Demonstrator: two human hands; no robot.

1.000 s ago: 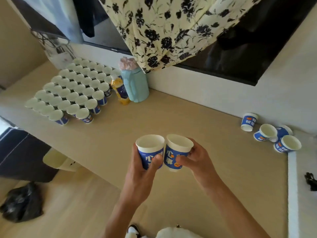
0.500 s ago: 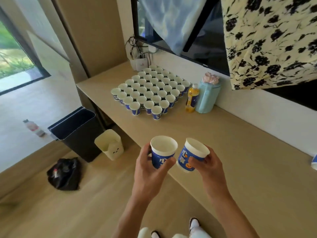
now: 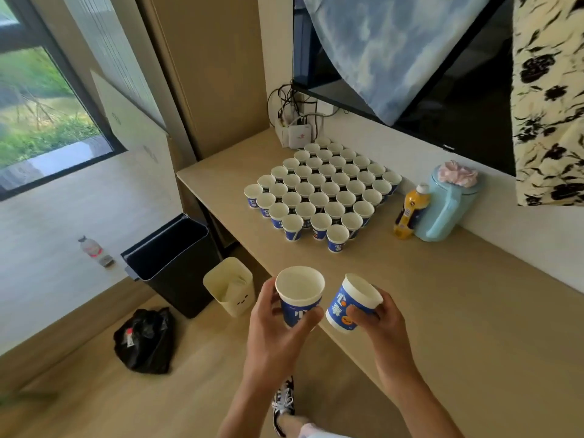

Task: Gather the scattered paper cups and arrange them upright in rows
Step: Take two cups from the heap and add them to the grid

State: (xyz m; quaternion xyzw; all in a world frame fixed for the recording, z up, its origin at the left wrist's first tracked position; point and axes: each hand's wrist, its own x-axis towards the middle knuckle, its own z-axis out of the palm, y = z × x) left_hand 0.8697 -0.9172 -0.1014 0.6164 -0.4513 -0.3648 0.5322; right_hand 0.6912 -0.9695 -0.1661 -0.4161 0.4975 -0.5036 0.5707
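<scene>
Head view: left hand (image 3: 278, 324) grips one upright cup (image 3: 300, 298), right hand (image 3: 377, 320) grips a tilted cup (image 3: 350, 308), near the rows (image 3: 322, 188); careless placing could topple neighbours.

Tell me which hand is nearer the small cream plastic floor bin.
Left. The left hand, gripping a blue paper cup, is just right of the cream bin; the right hand sits farther right over the beige counter.
</scene>
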